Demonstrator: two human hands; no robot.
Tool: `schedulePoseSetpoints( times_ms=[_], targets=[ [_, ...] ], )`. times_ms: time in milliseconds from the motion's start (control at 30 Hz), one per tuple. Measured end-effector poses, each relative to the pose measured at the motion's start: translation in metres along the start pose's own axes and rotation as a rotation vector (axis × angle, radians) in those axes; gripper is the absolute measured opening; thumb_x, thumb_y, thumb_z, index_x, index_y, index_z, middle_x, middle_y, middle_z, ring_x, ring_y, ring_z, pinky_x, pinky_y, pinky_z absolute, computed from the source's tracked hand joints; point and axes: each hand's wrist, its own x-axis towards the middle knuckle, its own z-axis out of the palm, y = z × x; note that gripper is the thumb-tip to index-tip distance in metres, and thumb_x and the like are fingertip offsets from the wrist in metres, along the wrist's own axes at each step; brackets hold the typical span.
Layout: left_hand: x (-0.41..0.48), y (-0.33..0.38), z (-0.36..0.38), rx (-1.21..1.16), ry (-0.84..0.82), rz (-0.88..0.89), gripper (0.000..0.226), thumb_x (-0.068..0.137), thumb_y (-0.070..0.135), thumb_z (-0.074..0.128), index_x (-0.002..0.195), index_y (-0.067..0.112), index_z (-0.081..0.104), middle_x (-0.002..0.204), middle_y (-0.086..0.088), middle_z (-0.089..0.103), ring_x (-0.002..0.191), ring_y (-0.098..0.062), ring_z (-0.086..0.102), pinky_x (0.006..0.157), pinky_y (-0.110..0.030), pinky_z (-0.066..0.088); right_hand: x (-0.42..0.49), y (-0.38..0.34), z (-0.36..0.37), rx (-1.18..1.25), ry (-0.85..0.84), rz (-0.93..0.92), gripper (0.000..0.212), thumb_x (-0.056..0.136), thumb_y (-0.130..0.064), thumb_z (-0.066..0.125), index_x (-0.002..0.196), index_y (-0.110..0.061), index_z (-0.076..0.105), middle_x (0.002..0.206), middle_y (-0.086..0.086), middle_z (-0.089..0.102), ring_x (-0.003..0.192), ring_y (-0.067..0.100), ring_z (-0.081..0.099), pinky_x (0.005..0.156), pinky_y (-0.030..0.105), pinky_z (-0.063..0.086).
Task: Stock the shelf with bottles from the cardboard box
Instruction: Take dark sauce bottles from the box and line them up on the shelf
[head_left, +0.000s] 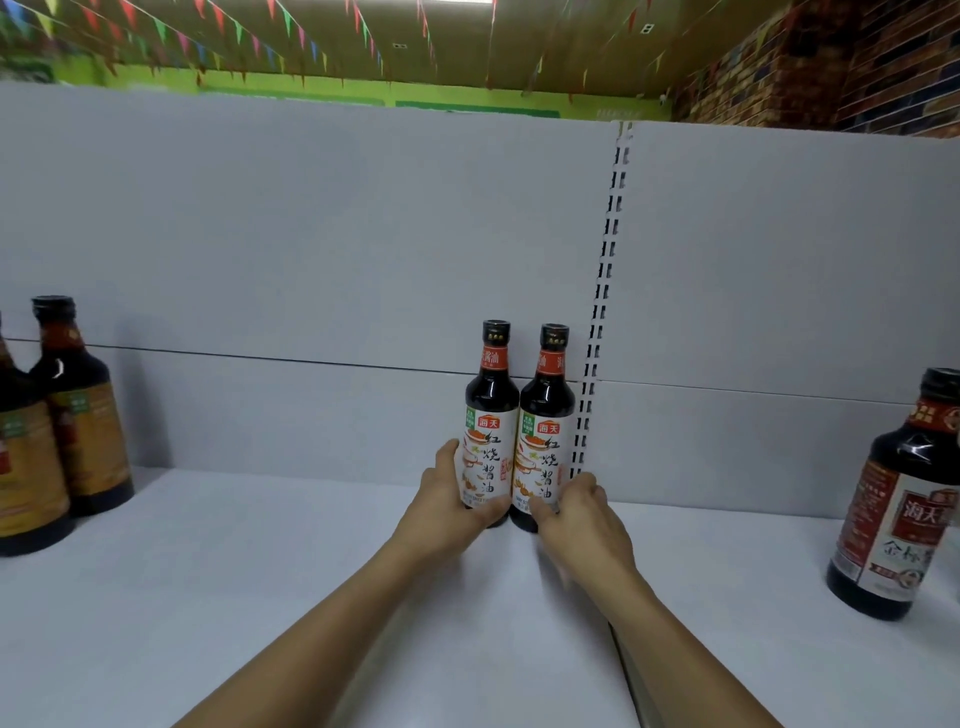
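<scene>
Two dark soy sauce bottles with white labels and black caps stand upright side by side at the back of the white shelf (260, 597), against the grey back panel. My left hand (447, 512) grips the lower part of the left bottle (491, 410). The lower part of the right bottle (548, 415) is gripped by my right hand (584, 512). The two bottles touch each other. No cardboard box is in view.
Two dark bottles with orange-brown labels (78, 415) stand at the shelf's left end. A larger dark bottle with a red and white label (898, 509) stands at the right. A slotted upright (605, 291) runs up the back panel just right of the held bottles.
</scene>
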Motion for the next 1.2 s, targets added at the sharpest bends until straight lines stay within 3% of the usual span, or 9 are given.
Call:
schedulePoseSetpoints(
  times_ms=[67, 133, 200, 267, 433, 600, 900, 1000, 1200],
  targets=[
    [-0.007, 0.004, -0.004, 0.013, 0.037, 0.010, 0.089, 0.090, 0.044, 0.077, 0.158, 0.031, 0.021, 0.126, 0.010, 0.041, 0.120, -0.010, 0.048, 0.090, -0.026, 0.041, -0.005, -0.007, -0.003, -0.004, 0.020, -0.029, 0.043, 0.101, -0.042, 0.056, 0.125, -0.008, 0.047, 0.125, 0.011, 0.060, 0.108, 0.031, 0.063, 0.079, 0.038, 0.052],
    [-0.014, 0.008, -0.011, 0.022, 0.064, 0.001, 0.092, 0.092, 0.050, 0.073, 0.161, 0.033, 0.015, 0.145, 0.002, 0.043, 0.133, -0.020, 0.050, 0.100, -0.034, 0.044, -0.011, -0.015, -0.005, 0.020, 0.013, -0.086, 0.026, 0.101, -0.039, 0.055, 0.112, -0.015, 0.053, 0.116, 0.005, 0.064, 0.096, 0.024, 0.062, 0.074, 0.034, 0.050],
    [-0.019, 0.012, -0.018, 0.052, 0.092, 0.003, 0.093, 0.092, 0.056, 0.069, 0.162, 0.035, 0.012, 0.160, -0.004, 0.037, 0.142, -0.024, 0.047, 0.109, -0.039, 0.044, -0.015, -0.024, -0.006, 0.072, -0.016, -0.169, 0.016, 0.101, -0.037, 0.055, 0.105, -0.022, 0.056, 0.110, -0.005, 0.065, 0.096, 0.017, 0.061, 0.079, 0.035, 0.052],
    [-0.028, 0.016, -0.031, 0.059, 0.133, 0.029, 0.089, 0.092, 0.061, 0.065, 0.161, 0.037, 0.014, 0.161, -0.004, 0.038, 0.145, -0.022, 0.044, 0.110, -0.039, 0.043, -0.023, -0.038, -0.005, 0.145, -0.061, -0.253, 0.012, 0.101, -0.038, 0.056, 0.107, -0.028, 0.058, 0.103, -0.015, 0.064, 0.098, 0.011, 0.062, 0.082, 0.033, 0.053],
    [-0.061, 0.015, -0.072, 0.060, 0.252, 0.058, 0.075, 0.096, 0.059, 0.061, 0.158, 0.038, 0.024, 0.158, 0.002, 0.044, 0.143, -0.013, 0.045, 0.101, -0.028, 0.040, -0.049, -0.075, 0.003, 0.274, -0.138, -0.387, 0.021, 0.099, -0.045, 0.059, 0.117, -0.036, 0.058, 0.110, -0.017, 0.064, 0.095, -0.008, 0.059, 0.069, 0.015, 0.044],
    [-0.111, 0.005, -0.127, 0.054, 0.355, 0.043, 0.062, 0.098, 0.052, 0.062, 0.152, 0.037, 0.037, 0.147, 0.007, 0.054, 0.121, -0.002, 0.049, 0.096, -0.024, 0.039, -0.082, -0.121, 0.018, 0.340, -0.192, -0.471, 0.023, 0.099, -0.046, 0.057, 0.121, -0.039, 0.057, 0.113, -0.019, 0.063, 0.099, -0.008, 0.058, 0.074, 0.016, 0.046],
    [-0.227, -0.031, -0.227, 0.075, 0.575, -0.090, 0.046, 0.099, 0.040, 0.066, 0.143, 0.037, 0.050, 0.134, 0.013, 0.061, 0.123, -0.003, 0.055, 0.102, -0.027, 0.046, -0.165, -0.210, 0.071, 0.404, -0.329, -0.644, 0.020, 0.100, -0.043, 0.057, 0.118, -0.038, 0.061, 0.115, -0.021, 0.063, 0.101, -0.008, 0.059, 0.076, 0.009, 0.043],
    [-0.273, -0.044, -0.257, 0.079, 0.656, -0.141, 0.044, 0.099, 0.037, 0.067, 0.141, 0.034, 0.053, 0.132, 0.012, 0.062, 0.126, -0.006, 0.057, 0.107, -0.033, 0.048, -0.197, -0.240, 0.094, 0.452, -0.404, -0.698, 0.018, 0.100, -0.039, 0.058, 0.117, -0.037, 0.064, 0.116, -0.021, 0.064, 0.101, -0.009, 0.059, 0.076, 0.008, 0.042],
    [-0.357, -0.061, -0.301, 0.127, 0.798, -0.251, 0.045, 0.099, 0.038, 0.066, 0.142, 0.035, 0.052, 0.131, 0.012, 0.060, 0.125, -0.004, 0.055, 0.104, -0.030, 0.048, -0.262, -0.290, 0.141, 0.537, -0.591, -0.799, 0.020, 0.099, -0.039, 0.059, 0.118, -0.036, 0.064, 0.115, -0.022, 0.064, 0.101, -0.014, 0.057, 0.072, 0.008, 0.044]
  ],
)
